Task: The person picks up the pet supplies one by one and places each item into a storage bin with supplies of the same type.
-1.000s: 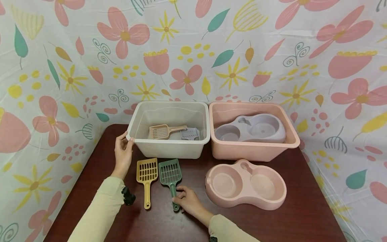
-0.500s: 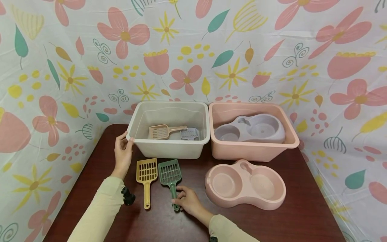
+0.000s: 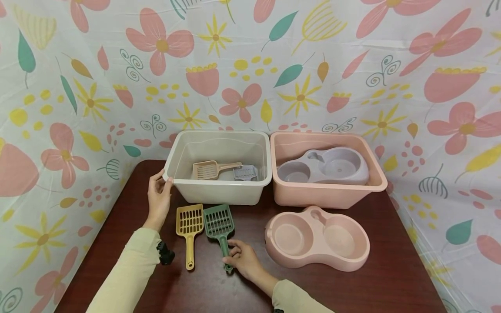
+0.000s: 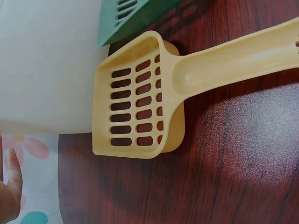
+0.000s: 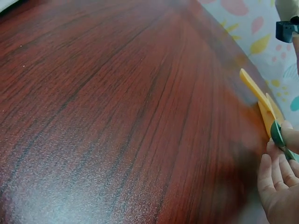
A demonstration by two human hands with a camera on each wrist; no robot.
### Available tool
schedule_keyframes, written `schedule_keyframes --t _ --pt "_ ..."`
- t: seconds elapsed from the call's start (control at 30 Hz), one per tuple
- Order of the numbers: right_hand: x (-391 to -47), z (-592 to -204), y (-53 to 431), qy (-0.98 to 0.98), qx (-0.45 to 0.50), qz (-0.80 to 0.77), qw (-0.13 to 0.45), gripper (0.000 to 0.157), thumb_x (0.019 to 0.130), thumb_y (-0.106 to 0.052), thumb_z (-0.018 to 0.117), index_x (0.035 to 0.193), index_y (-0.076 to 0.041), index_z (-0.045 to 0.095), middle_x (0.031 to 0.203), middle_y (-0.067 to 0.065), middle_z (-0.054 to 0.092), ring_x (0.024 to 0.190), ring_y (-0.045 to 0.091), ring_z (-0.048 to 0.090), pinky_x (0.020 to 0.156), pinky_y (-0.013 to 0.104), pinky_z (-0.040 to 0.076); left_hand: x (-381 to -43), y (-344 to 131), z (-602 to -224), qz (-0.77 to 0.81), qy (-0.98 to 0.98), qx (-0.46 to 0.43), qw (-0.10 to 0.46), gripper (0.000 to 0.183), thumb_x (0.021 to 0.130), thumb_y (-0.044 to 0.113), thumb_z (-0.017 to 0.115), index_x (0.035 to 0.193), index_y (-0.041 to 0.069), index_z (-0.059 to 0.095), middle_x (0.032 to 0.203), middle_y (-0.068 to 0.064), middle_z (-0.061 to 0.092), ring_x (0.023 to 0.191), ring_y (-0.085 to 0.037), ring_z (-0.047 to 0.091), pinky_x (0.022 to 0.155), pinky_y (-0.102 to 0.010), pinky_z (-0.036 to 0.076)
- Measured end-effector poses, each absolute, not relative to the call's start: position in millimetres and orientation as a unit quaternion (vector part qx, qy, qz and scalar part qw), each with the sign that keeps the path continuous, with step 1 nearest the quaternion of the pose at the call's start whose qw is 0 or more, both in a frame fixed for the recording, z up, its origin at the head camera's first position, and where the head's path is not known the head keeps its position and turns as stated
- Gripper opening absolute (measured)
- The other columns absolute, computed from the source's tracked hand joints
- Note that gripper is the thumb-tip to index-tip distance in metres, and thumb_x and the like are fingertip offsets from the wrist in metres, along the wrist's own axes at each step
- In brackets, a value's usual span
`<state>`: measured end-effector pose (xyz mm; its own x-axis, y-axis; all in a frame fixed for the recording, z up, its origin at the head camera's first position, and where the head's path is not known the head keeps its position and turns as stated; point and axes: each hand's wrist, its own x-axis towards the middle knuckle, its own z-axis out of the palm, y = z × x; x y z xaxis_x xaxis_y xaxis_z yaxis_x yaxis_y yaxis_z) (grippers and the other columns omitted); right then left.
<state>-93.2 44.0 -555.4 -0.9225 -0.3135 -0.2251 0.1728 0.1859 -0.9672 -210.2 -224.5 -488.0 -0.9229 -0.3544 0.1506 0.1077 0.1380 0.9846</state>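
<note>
My left hand holds the front left corner of the off-white litter box, thumb on the rim. Only part of that hand shows in the left wrist view. In the head view, my right hand pinches the handle of a green litter scoop between thumb and fingers, near its end. A yellow litter scoop lies just left of the green one, handle toward me. Inside the off-white box are a beige scoop and a small grey-lavender scoop.
To the right stands a pink litter box with a grey-lavender double bowl inside. A pink double bowl sits in front of it on the dark red wood table. Floral cloth hangs behind and at the sides.
The green scoop's head has swung very slightly left, nearer the yellow scoop, while my right hand keeps hold of the handle. My left hand stays on the box corner.
</note>
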Motion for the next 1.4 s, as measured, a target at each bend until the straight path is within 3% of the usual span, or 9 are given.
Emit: schedule_keyframes --t 0.23,0.53,0.83,1.1,1.4 --pt "-89.6 -549.8 44.0 0.740 -0.040 -0.644 0.193 0.056 0.082 0.004 0.077 0.133 0.007 0.054 0.082 0.004 0.062 0.068 0.010 0.050 0.058 0.020 0.043 -210.0 -224.8 -487.6 -0.651 -0.734 0.085 0.175 0.047 0.104 0.024 0.052 0.149 0.013 0.039 0.127 -0.006 0.051 0.111 -0.024 0.051 0.079 -0.025 0.044" --pt "-82.7 -536.6 43.0 0.730 -0.039 -0.659 0.178 0.054 0.081 0.006 0.078 0.130 0.005 0.057 0.081 0.003 0.063 0.068 0.010 0.053 0.050 0.018 0.039 -209.9 -223.2 -487.8 -0.649 -0.734 0.085 0.181 0.046 0.104 0.027 0.052 0.146 0.013 0.041 0.122 0.000 0.052 0.109 -0.022 0.053 0.077 -0.022 0.043" --pt "-74.6 -530.2 48.1 0.711 -0.075 -0.681 0.159 0.053 0.080 0.005 0.078 0.128 0.009 0.056 0.081 -0.001 0.064 0.071 0.006 0.056 0.062 0.018 0.048 -211.0 -224.3 -488.7 -0.647 -0.736 0.091 0.181 0.046 0.104 0.028 0.052 0.146 0.014 0.041 0.120 0.004 0.052 0.114 -0.030 0.052 0.079 -0.025 0.043" --pt "-71.9 -518.0 49.3 0.705 -0.063 -0.685 0.174 0.056 0.081 0.006 0.077 0.132 0.007 0.054 0.084 0.004 0.064 0.073 0.012 0.057 0.063 0.019 0.048 -210.6 -223.7 -488.2 -0.649 -0.734 0.092 0.177 0.046 0.104 0.027 0.052 0.147 0.015 0.040 0.122 0.001 0.051 0.111 -0.024 0.052 0.086 -0.038 0.043" --pt "-67.5 -500.2 51.7 0.700 -0.071 -0.687 0.182 0.057 0.083 0.003 0.077 0.134 0.005 0.053 0.088 0.005 0.064 0.074 0.011 0.056 0.066 0.019 0.047 -210.3 -223.7 -487.1 -0.651 -0.733 0.090 0.176 0.046 0.104 0.027 0.052 0.147 0.014 0.040 0.121 0.002 0.051 0.111 -0.025 0.052 0.085 -0.036 0.042"
